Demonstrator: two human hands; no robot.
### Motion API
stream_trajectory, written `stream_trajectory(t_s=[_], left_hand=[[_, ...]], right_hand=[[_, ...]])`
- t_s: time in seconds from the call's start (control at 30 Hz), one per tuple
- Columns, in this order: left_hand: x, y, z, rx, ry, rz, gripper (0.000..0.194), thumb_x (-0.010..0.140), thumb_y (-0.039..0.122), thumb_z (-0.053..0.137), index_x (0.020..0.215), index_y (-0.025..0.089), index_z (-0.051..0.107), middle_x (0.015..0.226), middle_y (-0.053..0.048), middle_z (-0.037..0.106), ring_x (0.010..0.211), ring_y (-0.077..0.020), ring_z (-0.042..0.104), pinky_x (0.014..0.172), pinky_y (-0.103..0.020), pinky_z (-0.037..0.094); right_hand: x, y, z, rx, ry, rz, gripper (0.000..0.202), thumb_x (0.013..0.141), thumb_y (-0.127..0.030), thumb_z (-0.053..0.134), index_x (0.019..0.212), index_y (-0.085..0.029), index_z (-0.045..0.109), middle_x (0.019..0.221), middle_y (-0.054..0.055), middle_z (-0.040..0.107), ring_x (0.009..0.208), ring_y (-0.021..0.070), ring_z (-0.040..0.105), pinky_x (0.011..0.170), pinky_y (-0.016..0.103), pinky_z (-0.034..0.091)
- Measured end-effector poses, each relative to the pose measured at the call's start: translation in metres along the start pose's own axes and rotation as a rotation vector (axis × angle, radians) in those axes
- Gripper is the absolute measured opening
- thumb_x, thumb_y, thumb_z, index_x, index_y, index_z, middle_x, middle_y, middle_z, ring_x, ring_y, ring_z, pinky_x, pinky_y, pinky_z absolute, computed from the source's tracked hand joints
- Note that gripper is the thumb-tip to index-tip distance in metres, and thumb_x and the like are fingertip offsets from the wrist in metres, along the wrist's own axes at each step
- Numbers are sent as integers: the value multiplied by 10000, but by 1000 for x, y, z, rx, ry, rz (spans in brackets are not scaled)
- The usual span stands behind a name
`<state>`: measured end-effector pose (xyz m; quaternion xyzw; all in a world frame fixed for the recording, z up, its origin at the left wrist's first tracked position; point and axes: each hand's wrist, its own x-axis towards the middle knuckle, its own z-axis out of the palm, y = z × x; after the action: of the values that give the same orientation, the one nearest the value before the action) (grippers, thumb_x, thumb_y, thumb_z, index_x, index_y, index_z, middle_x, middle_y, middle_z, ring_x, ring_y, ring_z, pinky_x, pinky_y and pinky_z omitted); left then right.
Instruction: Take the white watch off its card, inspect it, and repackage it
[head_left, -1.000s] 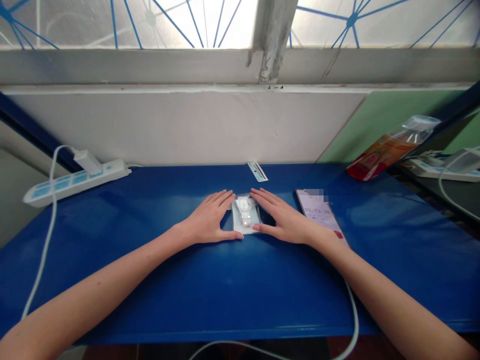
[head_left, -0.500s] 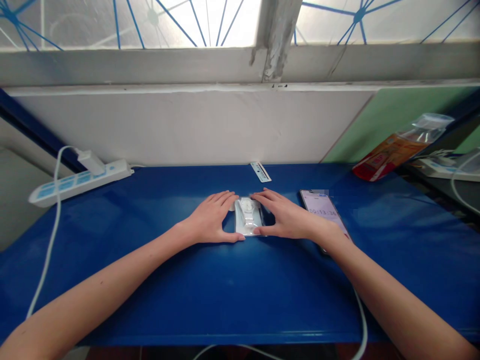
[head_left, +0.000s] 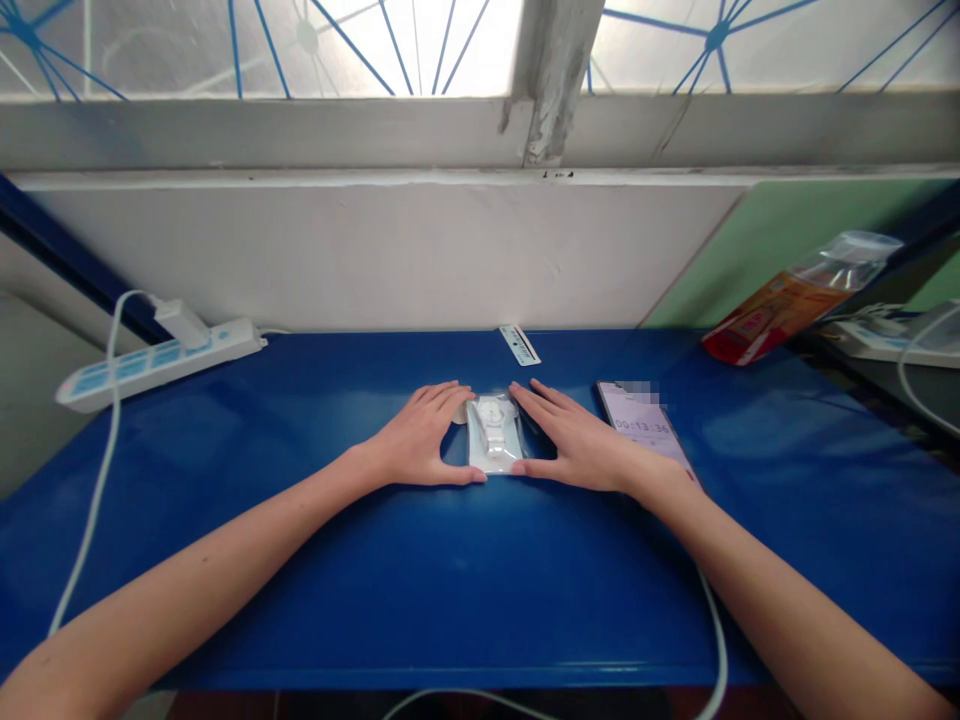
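A white wristwatch (head_left: pixel 493 422) lies in a clear plastic bag (head_left: pixel 504 464) on the blue table, between my two hands. To its left, my left hand (head_left: pixel 421 436) is open, with thumb and fingers spread at the bag's left edge. A small beige thing (head_left: pixel 460 412) shows partly under its fingertips. On the other side, my right hand (head_left: pixel 574 437) is open too, thumb near the lower right corner and fingertips by the upper right one. Something dark (head_left: pixel 531 428) lies partly hidden beneath that hand. Whether the fingers press on the bag, I cannot tell.
A phone (head_left: pixel 643 428) with a timer lies beside my right wrist. Further back are a small card (head_left: pixel 520 345) and a tilted drink bottle (head_left: pixel 795 305). At the left stands a white power strip (head_left: pixel 161 365) with a plugged-in cable (head_left: pixel 103 490). A wall closes the table's far edge.
My right hand has shifted slightly right, its thumb and fingertips moving away from the watch toward the bag's edge. The left hand stays nearly in place.
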<state>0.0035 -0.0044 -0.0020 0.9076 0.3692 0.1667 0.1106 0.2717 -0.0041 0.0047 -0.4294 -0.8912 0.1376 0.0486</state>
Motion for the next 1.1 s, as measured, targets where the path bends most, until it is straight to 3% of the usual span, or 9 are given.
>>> stream_trajectory(t_s=[0.17,0.4,0.63,0.83,0.97,1.1], left_hand=[[0,0,1,18,-29,-15,1052,692,753,639,1454,97,329,1490,-220,395,1404,-360,333,1167,-544,183],[0,-1,1,18,-36,-22,1055,671,792,624,1422,93,381,1476,-214,417,1401,-354,340,1166,-536,200],[0,-1,0,27,-42,-20,1067,675,795,616,1441,97,358,1483,-218,407,1403,-358,338,1163,-537,205],[0,-1,0,31,-61,-25,1099,685,787,613,1475,87,307,1504,-225,372,1415,-361,314,1172,-531,186],[-1,-1,-1,31,-54,-3,1034,753,707,608,1498,87,249,1531,-223,324,1429,-350,287,1176,-529,179],[-3,-3,-1,24,-50,17,809,850,476,577,1492,103,255,1537,-204,319,1433,-326,283,1175,-540,187]], right_hand=[[-1,3,-5,8,-28,-12,1121,725,-774,571,1536,-83,226,1588,195,194,1463,366,154,1171,513,235],[-1,7,-5,26,12,-53,1074,730,-742,601,1545,-153,225,1588,171,217,1454,376,188,1154,547,258],[0,5,-5,7,-14,-32,1131,724,-776,571,1543,-90,200,1588,198,190,1462,358,169,1169,511,237],[-1,7,-5,29,0,-49,1087,727,-752,593,1546,-143,216,1591,173,205,1460,363,178,1160,538,245],[-2,7,-12,39,25,-44,905,821,-666,560,1493,-102,338,1548,202,324,1431,347,288,1142,499,307],[-2,7,-18,9,147,-6,474,910,-518,521,1147,-121,628,1366,205,531,1257,325,524,1043,459,434]])
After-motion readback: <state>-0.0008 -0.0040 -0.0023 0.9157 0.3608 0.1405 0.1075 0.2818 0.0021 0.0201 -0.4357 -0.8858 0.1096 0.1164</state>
